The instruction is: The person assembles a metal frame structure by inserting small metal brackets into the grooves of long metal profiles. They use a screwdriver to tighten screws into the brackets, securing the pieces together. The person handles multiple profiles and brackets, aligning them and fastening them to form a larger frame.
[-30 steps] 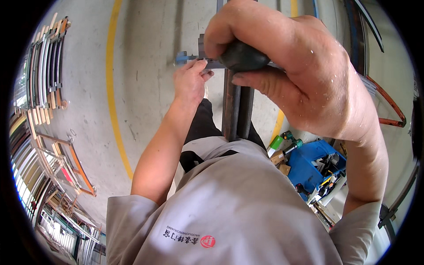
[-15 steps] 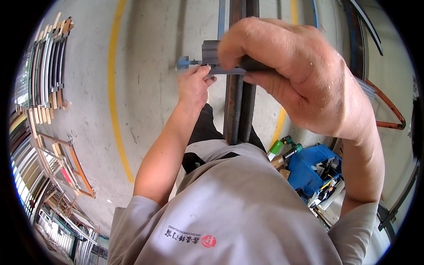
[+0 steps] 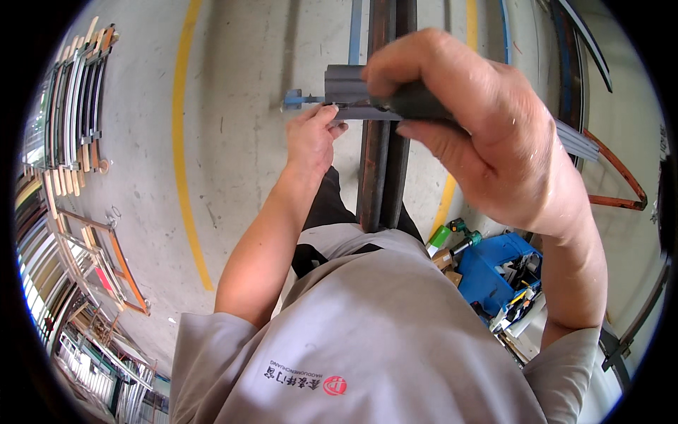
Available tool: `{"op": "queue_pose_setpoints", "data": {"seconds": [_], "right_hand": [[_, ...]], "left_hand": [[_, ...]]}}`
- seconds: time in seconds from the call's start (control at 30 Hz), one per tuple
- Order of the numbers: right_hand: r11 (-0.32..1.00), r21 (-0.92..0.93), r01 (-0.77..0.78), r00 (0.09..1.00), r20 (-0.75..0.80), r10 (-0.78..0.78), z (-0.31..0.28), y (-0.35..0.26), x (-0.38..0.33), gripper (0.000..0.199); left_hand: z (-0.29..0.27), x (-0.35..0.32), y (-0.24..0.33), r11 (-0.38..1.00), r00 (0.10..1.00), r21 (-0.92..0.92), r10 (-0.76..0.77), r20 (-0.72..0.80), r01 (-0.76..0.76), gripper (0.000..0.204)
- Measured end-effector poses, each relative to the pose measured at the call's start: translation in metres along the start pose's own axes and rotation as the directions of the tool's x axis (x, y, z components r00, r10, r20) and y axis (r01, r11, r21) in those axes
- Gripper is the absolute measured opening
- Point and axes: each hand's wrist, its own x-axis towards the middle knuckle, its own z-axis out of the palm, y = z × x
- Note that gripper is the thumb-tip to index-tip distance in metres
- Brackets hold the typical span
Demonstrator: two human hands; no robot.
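Observation:
A grey metal profile (image 3: pixel 345 83) with long ridges lies crosswise over a pair of dark, rust-stained steel bars (image 3: pixel 372 169). My left hand (image 3: pixel 311 138) pinches the near edge of the profile close to its left end, thumb on top. A small blue piece (image 3: pixel 292 99) juts out beyond that end. In my right hand (image 3: pixel 494 134) is a tool with a thick dark handle (image 3: pixel 420 103); its narrow tip points left, at the profile. The tip's shape is too small to make out, and my fingers and palm cover the handle's right part.
On the floor at lower right is a blue bin (image 3: pixel 487 272) of tools and scraps, beside a green power drill (image 3: pixel 466 242). Racks of long profiles (image 3: pixel 74 106) line the left side. An orange-brown frame (image 3: pixel 621 201) stands at right.
My right hand has shifted slightly right and turned, drawing the dark-handled tool back, so more of the profile shows. My left hand stays nearly where it was.

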Motion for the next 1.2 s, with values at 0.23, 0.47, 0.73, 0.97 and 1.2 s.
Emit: {"op": "queue_pose_setpoints", "data": {"seconds": [0.23, 0.47, 0.73, 0.97, 1.2], "right_hand": [[0.953, -0.28, -0.116, 0.991, -0.094, 0.093, 0.01, -0.019, -0.004, 0.036], [0.935, -0.26, -0.239, 0.969, -0.127, 0.213, 0.008, -0.036, 0.005, 0.037], [0.962, -0.229, -0.15, 0.986, -0.107, 0.129, 0.009, -0.024, 0.001, 0.038], [0.966, -0.22, -0.138, 0.987, -0.111, 0.116, 0.012, -0.019, 0.005, 0.038], [0.967, -0.228, -0.113, 0.991, -0.099, 0.093, 0.012, -0.019, 0.006, 0.039]], "left_hand": [[-0.009, 0.009, -0.01, 0.991, 0.995, -0.121, 0.062, 0.077, -0.052, 0.018], [0.001, 0.001, 0.0, 1.0, 1.0, -0.022, 0.006, 0.024, -0.005, 0.019], [-0.011, 0.012, -0.002, 0.995, 0.992, -0.079, -0.047, 0.115, 0.056, 0.02], [-0.018, 0.016, 0.0, 0.992, 0.983, -0.079, -0.083, 0.166, 0.097, 0.017], [-0.021, 0.018, 0.005, 0.987, 0.976, -0.089, -0.118, 0.183, 0.136, 0.016]]}}
